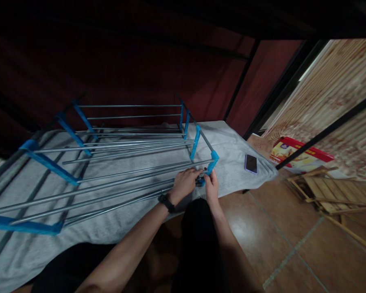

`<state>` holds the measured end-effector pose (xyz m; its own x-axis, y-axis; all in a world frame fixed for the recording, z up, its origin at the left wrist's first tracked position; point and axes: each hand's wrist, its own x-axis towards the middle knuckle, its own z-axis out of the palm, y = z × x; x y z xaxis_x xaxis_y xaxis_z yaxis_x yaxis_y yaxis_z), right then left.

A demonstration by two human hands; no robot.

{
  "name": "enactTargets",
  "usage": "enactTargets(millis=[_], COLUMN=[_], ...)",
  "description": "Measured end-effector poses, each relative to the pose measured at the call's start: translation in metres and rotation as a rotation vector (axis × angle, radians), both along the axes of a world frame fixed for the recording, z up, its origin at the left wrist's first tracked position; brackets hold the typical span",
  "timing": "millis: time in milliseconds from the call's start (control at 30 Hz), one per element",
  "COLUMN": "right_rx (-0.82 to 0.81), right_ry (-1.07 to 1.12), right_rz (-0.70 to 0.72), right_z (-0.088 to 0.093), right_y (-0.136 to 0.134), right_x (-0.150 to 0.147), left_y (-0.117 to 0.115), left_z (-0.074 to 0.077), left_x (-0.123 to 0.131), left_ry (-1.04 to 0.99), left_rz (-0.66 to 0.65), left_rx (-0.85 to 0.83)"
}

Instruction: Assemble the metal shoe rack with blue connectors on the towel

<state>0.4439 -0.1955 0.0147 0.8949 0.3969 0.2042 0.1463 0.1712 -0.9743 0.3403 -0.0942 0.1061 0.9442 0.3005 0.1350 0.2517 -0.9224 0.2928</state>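
A rack of grey metal rods (125, 177) and blue plastic brackets lies across the grey cloth in front of me. My left hand (184, 184), with a black watch (167, 202) on its wrist, is closed on the end of a metal rod near the rack's right front corner. Pressed against the blue bracket (212, 161) at that corner, my right hand (212, 187) grips its lower part, fingers partly hidden behind it. The fingertips of both hands nearly meet there. Several rods at the left front reach the blue brackets (50, 162) unevenly, some ends loose.
A phone (251, 164) lies on the grey cloth (228, 140) to the right. Beyond the bed's edge, a red and yellow box (299, 156) and a folded wooden rack (332, 189) stand on the tiled floor (280, 232). Dark metal posts (243, 77) frame the bed.
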Motion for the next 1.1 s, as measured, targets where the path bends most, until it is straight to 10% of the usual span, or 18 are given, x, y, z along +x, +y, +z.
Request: enactTargets(millis=[1100], right_rx=[-0.002], right_ry=[0.024], right_rz=[0.016], right_z=[-0.0001], right_y=[-0.0001], right_x=[0.0006], left_y=[0.0023], left_z=[0.0063], left_x=[-0.0022], left_ry=[0.019], left_rz=[0.005], left_rx=[-0.016])
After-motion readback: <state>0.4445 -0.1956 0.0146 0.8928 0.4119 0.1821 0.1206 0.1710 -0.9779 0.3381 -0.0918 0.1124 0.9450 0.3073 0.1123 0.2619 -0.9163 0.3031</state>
